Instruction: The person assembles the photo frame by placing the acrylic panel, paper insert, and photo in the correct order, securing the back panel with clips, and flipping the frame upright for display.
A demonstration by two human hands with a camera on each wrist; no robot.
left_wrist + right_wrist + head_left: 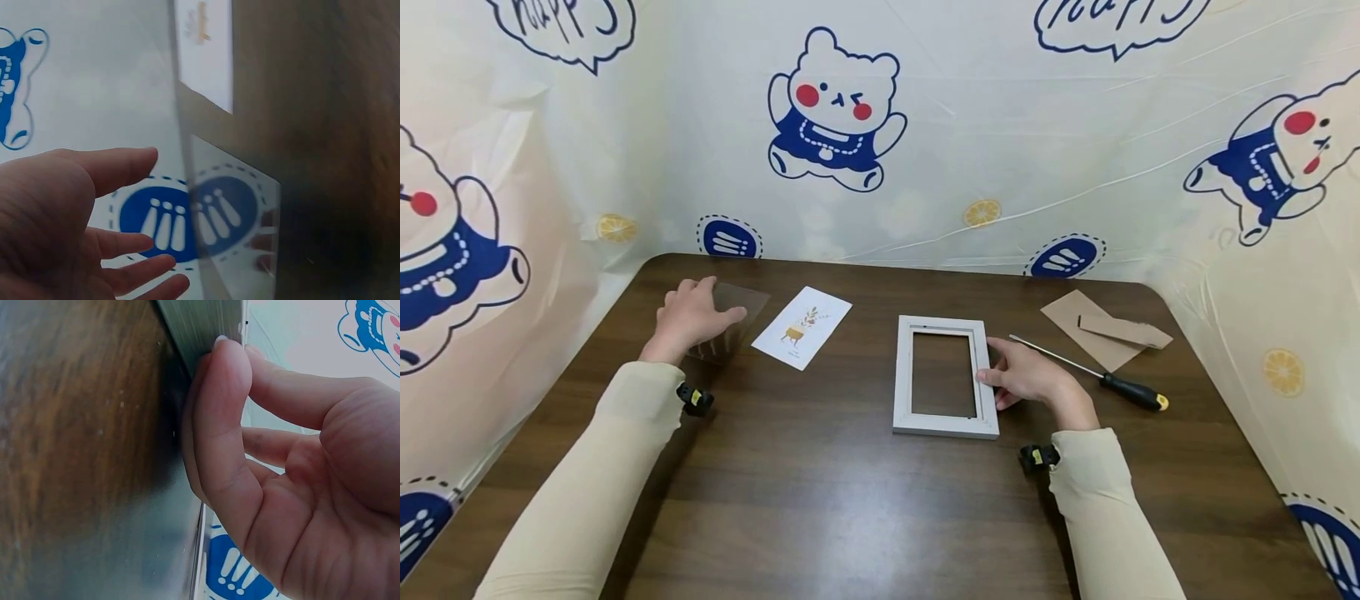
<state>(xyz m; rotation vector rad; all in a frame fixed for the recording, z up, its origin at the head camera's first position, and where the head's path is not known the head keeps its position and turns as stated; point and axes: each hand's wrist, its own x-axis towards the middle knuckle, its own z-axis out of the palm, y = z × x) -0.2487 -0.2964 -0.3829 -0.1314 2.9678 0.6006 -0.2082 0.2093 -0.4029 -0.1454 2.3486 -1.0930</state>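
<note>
My left hand (688,317) hovers over a clear rectangular sheet (741,304) at the far left of the table, thumb and fingers spread apart. In the left wrist view the fingers are short of the glossy clear sheet (265,194), which mirrors the backdrop's blue oval. With thumb and fingers, my right hand (1030,375) pinches the right side of a white picture frame (904,375). The frame lies with its opening showing bare tabletop. Up close in the right wrist view, fingertips press against the frame's side edge (206,328).
Between sheet and frame lies a white card (801,329) with a small plant drawing. To the right are a brown backing board (1075,312) with a folded brown strip (1120,331) on it, and a screwdriver (1131,390). A bear-printed curtain (940,125) surrounds the wooden table (820,500).
</note>
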